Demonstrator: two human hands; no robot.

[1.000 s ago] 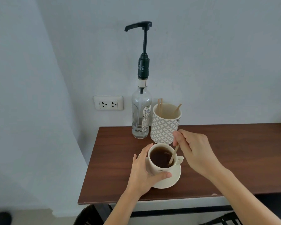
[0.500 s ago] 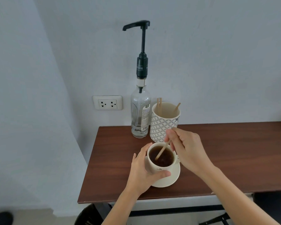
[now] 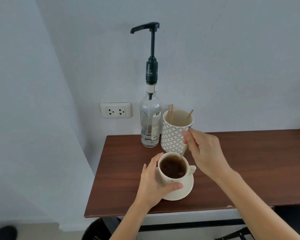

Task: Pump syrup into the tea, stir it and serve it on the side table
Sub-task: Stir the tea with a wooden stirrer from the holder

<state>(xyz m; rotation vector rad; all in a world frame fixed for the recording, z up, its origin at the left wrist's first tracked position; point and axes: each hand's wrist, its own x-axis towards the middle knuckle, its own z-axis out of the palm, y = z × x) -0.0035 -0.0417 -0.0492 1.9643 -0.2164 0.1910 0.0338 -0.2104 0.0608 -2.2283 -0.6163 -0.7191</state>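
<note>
A cream teacup (image 3: 164, 177) full of dark tea stands on a cream saucer (image 3: 184, 192) near the front left of the brown table (image 3: 249, 170). My left hand (image 3: 152, 184) wraps around the cup's left and front side. My right hand (image 3: 204, 151) pinches a thin wooden stir stick (image 3: 182, 153) whose lower end dips into the tea at the cup's far right rim. Behind the cup stands a clear glass syrup bottle (image 3: 150, 125) with a tall black pump (image 3: 151, 49), its spout pointing left.
A patterned white holder cup (image 3: 173, 135) with more wooden sticks stands right of the bottle, just behind the teacup. A wall socket (image 3: 115, 110) sits left of the bottle. The table's left edge meets the wall corner. Dark chair parts (image 3: 97, 229) show below the front edge.
My right hand has swung the stick around the cup, from the right side to the left and now to the far right rim. My left hand has kept its hold on the cup.
</note>
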